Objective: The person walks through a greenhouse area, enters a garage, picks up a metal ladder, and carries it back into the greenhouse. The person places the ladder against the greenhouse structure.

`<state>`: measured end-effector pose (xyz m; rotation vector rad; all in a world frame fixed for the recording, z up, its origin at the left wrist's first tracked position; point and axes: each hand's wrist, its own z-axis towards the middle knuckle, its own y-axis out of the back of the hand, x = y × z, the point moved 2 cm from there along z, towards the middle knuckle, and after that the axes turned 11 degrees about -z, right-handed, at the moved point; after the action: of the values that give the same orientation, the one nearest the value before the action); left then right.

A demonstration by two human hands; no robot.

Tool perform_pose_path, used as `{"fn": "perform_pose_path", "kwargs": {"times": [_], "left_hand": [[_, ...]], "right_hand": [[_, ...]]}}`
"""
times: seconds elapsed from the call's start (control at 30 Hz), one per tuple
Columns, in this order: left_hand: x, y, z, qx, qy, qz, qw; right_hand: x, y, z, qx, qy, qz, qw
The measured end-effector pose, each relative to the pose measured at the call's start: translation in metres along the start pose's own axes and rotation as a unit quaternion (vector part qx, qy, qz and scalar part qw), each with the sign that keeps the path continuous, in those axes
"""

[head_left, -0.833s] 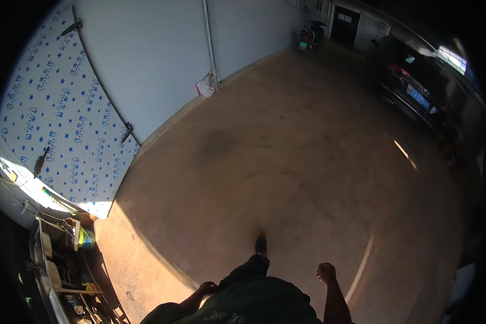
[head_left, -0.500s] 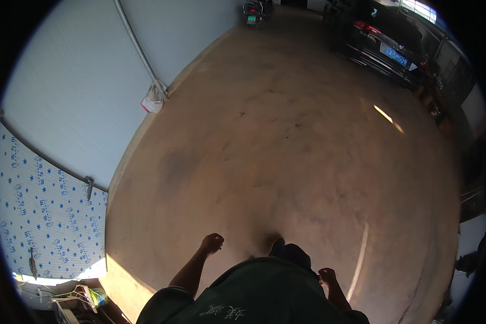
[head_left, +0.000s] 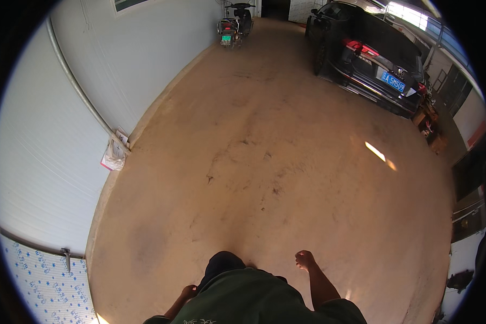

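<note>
My right hand (head_left: 304,260) is out ahead of my body, above the brown floor, its fingers curled into a loose fist with nothing showing in them. Low beside my dark trousers is my left hand (head_left: 189,292), partly cut off from sight by my body. Its fingers look curled in too, and I see no object there. Neither hand touches anything around it. One bent knee (head_left: 224,263) pushes forward below the dark green shirt (head_left: 243,297).
A pale panel wall (head_left: 48,162) with a pipe (head_left: 75,81) runs along the left, a white bag (head_left: 113,156) at its foot. A blue-patterned panel (head_left: 46,286) stands nearer. Ahead are a scooter (head_left: 235,24) and a black car (head_left: 367,59); wooden items (head_left: 429,127) sit behind the car.
The car, scooter and bag have come closer as I move forward. My right hand has swung ahead, and my left hand has dropped back toward my body.
</note>
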<state>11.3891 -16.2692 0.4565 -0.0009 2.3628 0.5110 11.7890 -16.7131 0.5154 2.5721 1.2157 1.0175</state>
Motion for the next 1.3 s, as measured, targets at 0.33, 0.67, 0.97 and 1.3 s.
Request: {"fn": "perform_pose_path", "kwargs": {"times": [0.33, 0.67, 0.97, 1.3], "left_hand": [[-0.249, 0.088, 0.356, 0.003, 0.098, 0.016, 0.995], [-0.740, 0.285, 0.648, -0.066, -0.061, -0.143, 0.986], [-0.830, 0.272, 0.799, 0.024, 0.039, -0.004, 0.999], [-1.078, 0.298, 1.080, -0.025, 0.059, -0.056, 0.996]], "right_hand": [[0.311, 0.126, 0.223, -0.059, 0.017, 0.086, 0.994], [0.379, 0.172, 0.405, 0.019, -0.069, -0.014, 0.997], [0.703, 0.365, 0.705, 0.020, -0.103, 0.099, 0.989], [1.071, 0.567, 0.948, -0.119, 0.135, 0.068, 0.981]]}}
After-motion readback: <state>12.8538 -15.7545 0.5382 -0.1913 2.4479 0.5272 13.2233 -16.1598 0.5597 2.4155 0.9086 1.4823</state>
